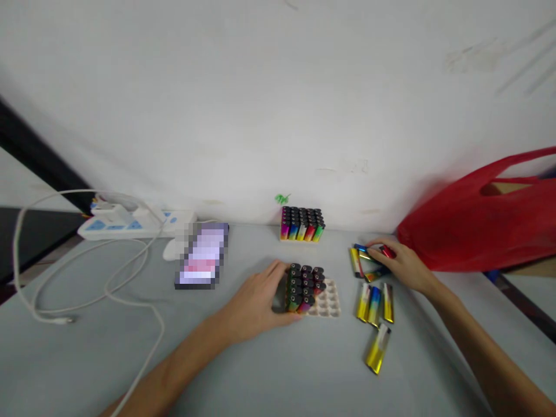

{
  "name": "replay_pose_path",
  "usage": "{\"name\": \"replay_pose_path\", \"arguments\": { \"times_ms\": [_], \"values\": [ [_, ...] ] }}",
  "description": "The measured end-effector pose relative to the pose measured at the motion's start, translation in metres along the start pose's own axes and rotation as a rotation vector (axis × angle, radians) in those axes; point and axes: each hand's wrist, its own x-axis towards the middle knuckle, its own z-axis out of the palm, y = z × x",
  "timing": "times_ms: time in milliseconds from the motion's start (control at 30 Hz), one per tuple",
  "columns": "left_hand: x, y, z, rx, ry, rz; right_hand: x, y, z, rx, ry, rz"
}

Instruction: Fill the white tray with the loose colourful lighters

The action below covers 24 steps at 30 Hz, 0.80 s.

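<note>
My left hand (258, 304) is curled around the left side of a white tray (330, 301), fingers at its far edge and thumb at its near edge. Upright lighters (301, 286) with black tops fill the tray's left part; cups on its right part are bare. Over a small pile of lighters (357, 262) at the right, my right hand (398, 263) has its fingers closed on a red lighter (387, 251), partly hidden by the hand. Just nearer lie several loose lighters, among them a blue-and-yellow lighter (374, 305) and a yellow lighter (378, 349).
Against the wall stands a full block of lighters (302, 225). On the left are a phone (203, 255), a white power strip (130, 223) and a looping white cable (152, 307). A red bag (486, 226) rests at the right on the grey table (278, 370).
</note>
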Motion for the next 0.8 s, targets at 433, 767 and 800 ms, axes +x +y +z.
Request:
{"name": "replay_pose_path", "arguments": {
  "times_ms": [433, 767, 800],
  "values": [
    [0.0, 0.002, -0.004, 0.004, -0.015, -0.007, -0.016, -0.077, 0.005, 0.111, -0.005, 0.021],
    [0.001, 0.004, -0.004, -0.006, -0.009, -0.015, -0.022, -0.133, 0.065, 0.247, 0.055, -0.15],
    [0.001, 0.004, -0.004, -0.006, -0.009, -0.02, -0.022, -0.132, 0.068, 0.274, 0.058, -0.142]
  ]
}}
